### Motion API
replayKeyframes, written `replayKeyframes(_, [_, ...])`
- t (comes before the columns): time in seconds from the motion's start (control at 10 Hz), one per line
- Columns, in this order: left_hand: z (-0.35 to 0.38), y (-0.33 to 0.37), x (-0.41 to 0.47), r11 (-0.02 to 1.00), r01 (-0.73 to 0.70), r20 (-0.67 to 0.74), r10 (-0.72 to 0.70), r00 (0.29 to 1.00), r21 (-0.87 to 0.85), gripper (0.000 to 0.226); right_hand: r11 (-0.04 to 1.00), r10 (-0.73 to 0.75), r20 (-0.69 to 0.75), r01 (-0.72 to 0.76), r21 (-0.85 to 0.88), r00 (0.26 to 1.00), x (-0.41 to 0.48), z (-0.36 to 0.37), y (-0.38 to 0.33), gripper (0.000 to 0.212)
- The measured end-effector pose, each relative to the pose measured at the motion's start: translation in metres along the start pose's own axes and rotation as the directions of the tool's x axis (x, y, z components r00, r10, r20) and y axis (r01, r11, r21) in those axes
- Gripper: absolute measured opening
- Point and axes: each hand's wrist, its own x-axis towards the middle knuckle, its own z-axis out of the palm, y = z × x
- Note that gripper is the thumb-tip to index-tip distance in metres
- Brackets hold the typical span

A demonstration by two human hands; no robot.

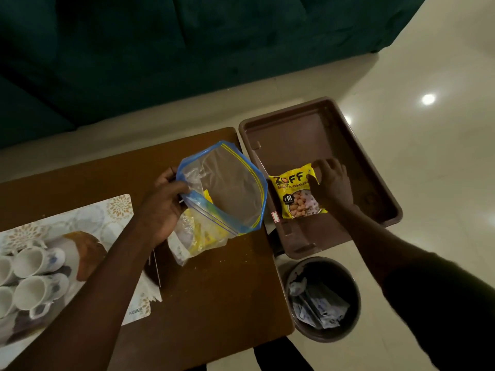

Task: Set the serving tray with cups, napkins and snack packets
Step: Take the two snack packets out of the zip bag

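Observation:
A brown serving tray (300, 129) sits to the right of the wooden table. My right hand (332, 186) holds a yellow snack packet (292, 195) at the tray's near left part, fingers over its right edge. A clear zip bag (227, 188) with a blue rim, gaping wide, is gripped at its mouth by my left hand (163, 202) above the table. More yellow packets (198, 231) show through the bag's lower part. Several white cups (37, 274) lie on their sides at the left. White napkins (154, 293) peek out beneath my left forearm.
A patterned placemat (117, 210) lies under the cups on the wooden table (214, 290). A round bin (321, 298) with waste paper stands on the floor below the tray. A dark green sofa (160, 49) fills the background.

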Motion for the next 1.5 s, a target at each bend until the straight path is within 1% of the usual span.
replayKeyframes(0.1, [0.008, -0.003, -0.001, 1.0, -0.001, -0.004, 0.001, 1.0, -0.008, 0.034, 0.998, 0.019, -0.002, -0.019, 0.065, 1.0, -0.023, 0.017, -0.002, 0.027])
replayKeyframes(0.2, [0.006, -0.006, -0.002, 1.0, 0.011, -0.013, -0.011, 1.0, -0.021, 0.034, 0.994, 0.03, 0.109, -0.041, 0.104, 0.994, -0.033, 0.034, -0.007, 0.022])
replayKeyframes(0.3, [-0.001, -0.003, -0.005, 1.0, 0.016, 0.004, -0.016, 1.0, -0.02, 0.034, 0.987, 0.054, 0.115, -0.071, 0.147, 0.992, -0.026, 0.027, -0.013, 0.025])
replayKeyframes(0.4, [-0.007, 0.002, -0.009, 0.999, -0.001, 0.021, 0.001, 1.0, -0.036, 0.037, 0.947, 0.047, -0.031, -0.035, 0.318, 0.998, -0.013, -0.006, -0.046, 0.017])
replayKeyframes(0.5, [-0.014, 0.008, -0.016, 0.999, -0.01, 0.038, 0.012, 0.999, -0.047, 0.04, 0.824, -0.079, -0.087, 0.114, 0.555, 0.993, -0.008, -0.048, -0.118, 0.013])
replayKeyframes(0.6, [-0.021, 0.014, -0.021, 0.999, -0.005, 0.04, 0.007, 0.999, -0.033, 0.041, 0.709, -0.367, 0.282, 0.071, 0.701, 0.886, -0.024, -0.075, -0.183, 0.018])
replayKeyframes(0.7, [-0.028, 0.018, -0.025, 0.999, -0.006, 0.051, 0.008, 0.999, -0.041, 0.042, 0.843, -0.434, 0.65, 0.027, 0.537, 0.624, -0.039, -0.063, -0.219, 0.016])
replayKeyframes(0.8, [-0.038, 0.017, -0.03, 0.999, 0.001, 0.079, 0.003, 0.997, -0.048, 0.047, 0.955, -0.293, 0.754, 0.221, 0.2, 0.588, -0.048, -0.03, -0.238, 0.035])
replayKeyframes(0.9, [-0.051, 0.014, -0.035, 0.996, 0.031, 0.087, -0.024, 0.996, -0.078, 0.05, 0.982, -0.16, 0.7, 0.187, 0.039, 0.696, -0.055, 0.0, -0.242, 0.042])
replayKeyframes(1.0, [-0.062, 0.01, -0.039, 0.992, 0.06, 0.064, -0.053, 0.997, -0.113, 0.049, 0.995, -0.077, 0.642, 0.101, 0.0, 0.763, -0.064, 0.019, -0.242, 0.032])
replayKeyframes(1.1, [-0.071, 0.008, -0.041, 0.992, 0.059, 0.092, -0.049, 0.995, -0.116, 0.046, 0.998, -0.032, 0.586, 0.056, -0.022, 0.81, -0.075, 0.024, -0.249, 0.041])
replayKeyframes(1.2, [-0.082, 0.007, -0.043, 0.997, 0.038, 0.148, -0.027, 0.989, -0.074, 0.023, 0.992, -0.074, 0.597, 0.12, -0.037, 0.799, -0.077, 0.025, -0.252, 0.036])
replayKeyframes(1.3, [-0.09, 0.008, -0.039, 0.999, -0.017, 0.098, 0.021, 0.995, -0.039, 0.026, 0.981, -0.156, 0.574, 0.192, -0.001, 0.804, -0.06, 0.019, -0.247, 0.034])
replayKeyframes(1.4, [-0.095, 0.01, -0.029, 0.961, -0.097, -0.008, 0.103, 0.995, 0.259, 0.071, 0.94, -0.261, 0.618, 0.342, -0.012, 0.741, -0.04, 0.003, -0.238, 0.033])
replayKeyframes(1.5, [-0.089, 0.016, -0.019, 0.787, -0.121, 0.146, 0.039, 0.988, 0.605, 0.112, 0.945, -0.282, 0.706, 0.316, 0.087, 0.65, -0.028, -0.02, -0.237, 0.019])
